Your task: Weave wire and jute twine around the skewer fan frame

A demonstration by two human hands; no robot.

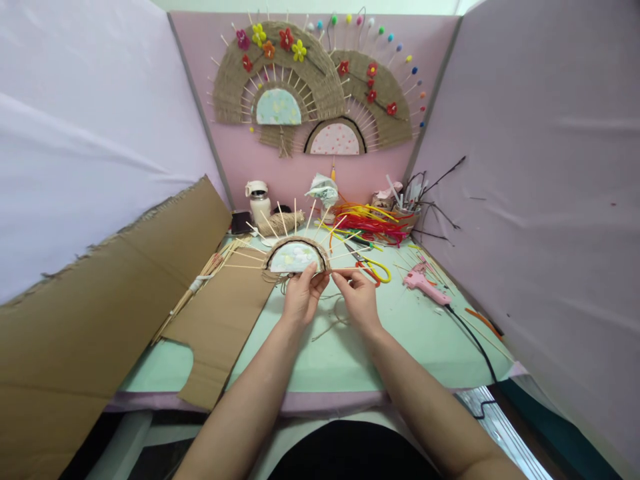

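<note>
In the head view, a half-round fan frame (294, 256) stands over the table, with a pale floral centre, a dark curved line, a twine-wrapped rim and thin sticks (313, 215) fanning outward. My left hand (303, 293) is closed on its lower edge, thumb in front. At the frame's lower right corner, beside the lowest stick, my right hand (361, 299) has its fingertips pinched together on jute twine, most of which they hide. Below the hands, a loose loop of twine (334, 323) lies on the tabletop. More twine strands hang under the frame's left side.
Cardboard sheets (220, 300) and bundled sticks (195, 287) lie left. A pink glue gun (427, 287) with a black cord is right. Behind are scissors (381, 271), red and yellow pipe cleaners (370, 223), a twine roll (281, 224) and a bottle (259, 203). Finished fans (320, 73) hang behind.
</note>
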